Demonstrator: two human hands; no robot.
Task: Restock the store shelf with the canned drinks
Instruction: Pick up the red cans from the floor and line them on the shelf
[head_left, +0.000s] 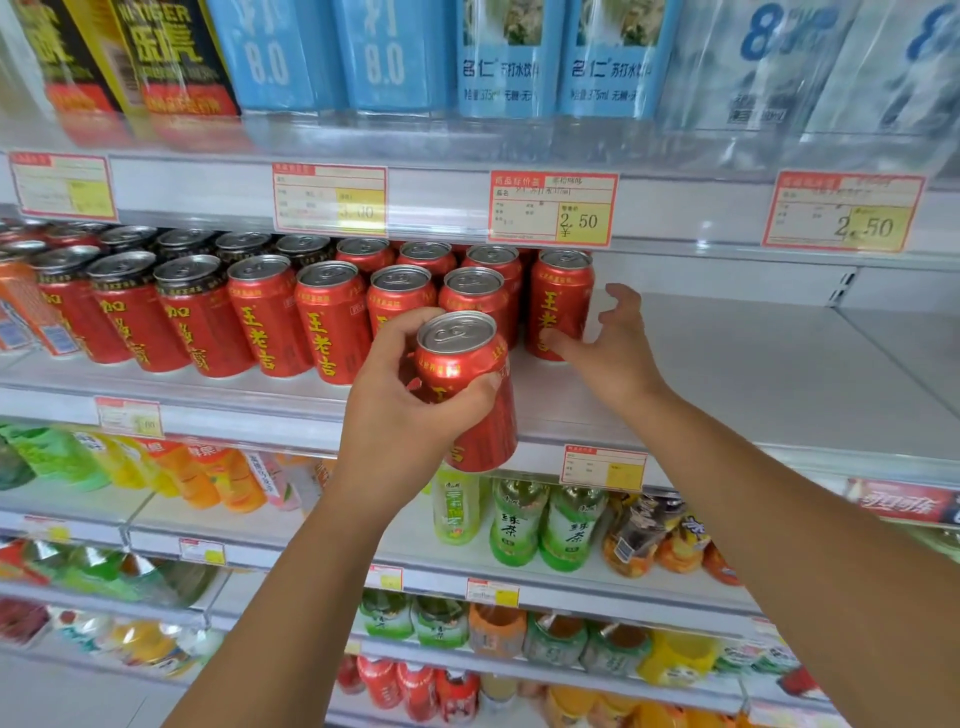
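- Head view: the left hand (410, 410) holds a red can (467, 389) upright, tilted slightly, in front of the shelf (727, 374) edge; its fingers (480, 387) are wrapped around the can's body with the thumb on the near side
- The held can sits just in front of the rows of shelved red cans (332, 317), its silver top facing up
- The right hand (613, 343) reaches onto the shelf beside the end can (561, 301) of the row; its fingers are spread and curled loosely, the thumb touching or nearly touching that can's lower side, gripping nothing
- To the right of that last can the shelf surface is bare white
- Further left on the same shelf stand cans with black rims (130, 306), also red with yellow characters
- Price tags (553, 208) in red and yellow hang along the shelf rail above; one reads 2.50
- The shelf above carries blue-labelled bottles (504, 57)
- The shelf below holds green tea bottles (519, 525) and orange and yellow drinks (208, 478)
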